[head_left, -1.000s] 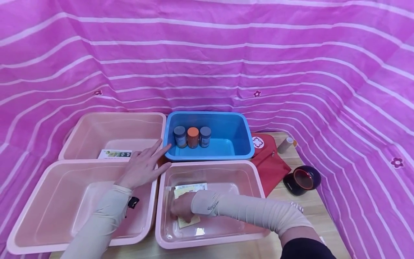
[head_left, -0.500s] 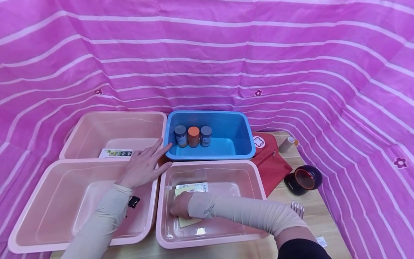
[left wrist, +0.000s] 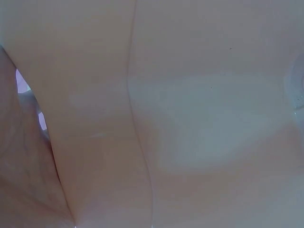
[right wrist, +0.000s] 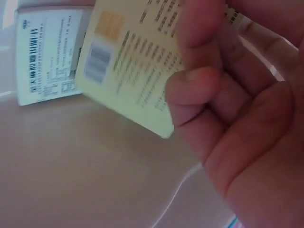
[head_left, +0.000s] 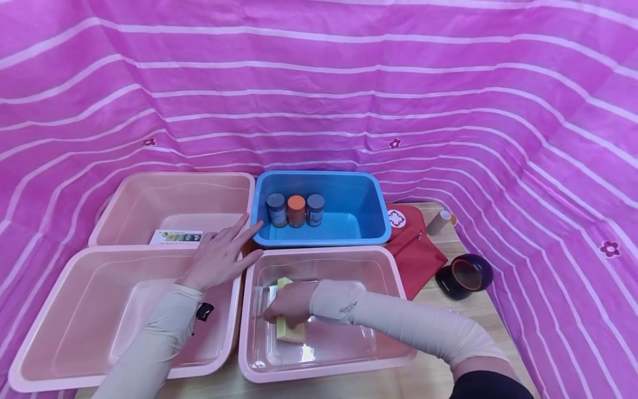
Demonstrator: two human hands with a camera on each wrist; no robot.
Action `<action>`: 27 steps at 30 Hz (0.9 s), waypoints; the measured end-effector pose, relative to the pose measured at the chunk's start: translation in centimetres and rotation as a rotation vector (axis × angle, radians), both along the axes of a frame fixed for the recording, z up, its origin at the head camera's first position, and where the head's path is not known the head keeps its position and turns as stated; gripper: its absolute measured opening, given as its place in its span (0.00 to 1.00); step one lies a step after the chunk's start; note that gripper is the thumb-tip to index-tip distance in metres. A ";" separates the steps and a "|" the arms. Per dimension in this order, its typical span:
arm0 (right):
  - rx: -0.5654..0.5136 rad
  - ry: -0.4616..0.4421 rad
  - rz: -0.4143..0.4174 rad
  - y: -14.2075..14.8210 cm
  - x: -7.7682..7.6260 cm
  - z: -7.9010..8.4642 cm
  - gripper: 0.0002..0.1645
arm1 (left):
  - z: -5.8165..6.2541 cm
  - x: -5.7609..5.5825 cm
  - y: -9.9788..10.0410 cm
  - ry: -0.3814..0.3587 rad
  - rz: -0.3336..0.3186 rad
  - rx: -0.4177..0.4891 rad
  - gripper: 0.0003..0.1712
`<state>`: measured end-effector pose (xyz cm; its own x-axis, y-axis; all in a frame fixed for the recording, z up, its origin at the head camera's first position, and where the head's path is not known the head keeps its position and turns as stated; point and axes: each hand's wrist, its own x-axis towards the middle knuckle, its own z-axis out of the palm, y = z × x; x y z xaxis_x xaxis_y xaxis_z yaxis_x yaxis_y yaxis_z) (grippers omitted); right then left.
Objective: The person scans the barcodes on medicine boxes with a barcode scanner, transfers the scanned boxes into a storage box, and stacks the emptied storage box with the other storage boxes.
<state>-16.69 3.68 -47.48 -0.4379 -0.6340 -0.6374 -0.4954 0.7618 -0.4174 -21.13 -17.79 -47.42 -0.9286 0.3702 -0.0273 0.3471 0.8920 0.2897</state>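
In the near right pink tub [head_left: 349, 372], my right hand [head_left: 294, 302] grips a pale yellow box [head_left: 291, 332] printed with text and a barcode, held at a tilt. Its thumb and curled fingers show at the edge of the yellow box [right wrist: 128, 71] in the right wrist view. Behind it lies a white printed box [right wrist: 47, 57], mostly covered by the hand in the head view. My left hand [head_left: 219, 257] lies with spread fingers over the rims where the tubs meet, a fingertip at the blue tub [head_left: 324, 243]. The left wrist view shows only blurred pink plastic and part of the hand.
Three lidded jars [head_left: 296, 211] stand in the blue tub. A flat white-and-green box [head_left: 175, 237] lies in the far left pink tub [head_left: 174, 194]. To the right are a red pouch [head_left: 416, 244], a pale cylinder [head_left: 438, 223] and a black round-topped object [head_left: 464, 277].
My right hand has shifted a little rightward, and the yellow box has come up from lying flat to a tilt in its grip. The left hand stays in place.
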 end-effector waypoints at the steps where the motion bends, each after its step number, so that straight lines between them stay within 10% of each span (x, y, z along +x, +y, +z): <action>1: -0.042 -0.024 0.007 0.5 -0.3 0.4 0.14 | 0.0 0.0 0.0 0.000 -0.001 0.001 0.45; 5: -0.209 0.023 0.158 2.8 -1.5 1.6 0.20 | 0.1 0.1 0.0 -0.001 -0.002 0.003 0.45; 15: -0.509 -0.073 -0.050 9.7 -2.8 6.1 0.19 | -0.1 0.0 0.0 -0.013 0.004 0.002 0.46; 27: -0.709 0.044 -0.212 18.9 -3.6 10.1 0.22 | -0.1 0.1 0.0 -0.018 0.006 0.001 0.46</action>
<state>-20.32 22.60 -37.37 -0.6126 -0.7857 -0.0857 -0.3948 0.3982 -0.8280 -21.06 -17.76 -47.48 -0.9302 0.3645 -0.0438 0.3362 0.8937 0.2971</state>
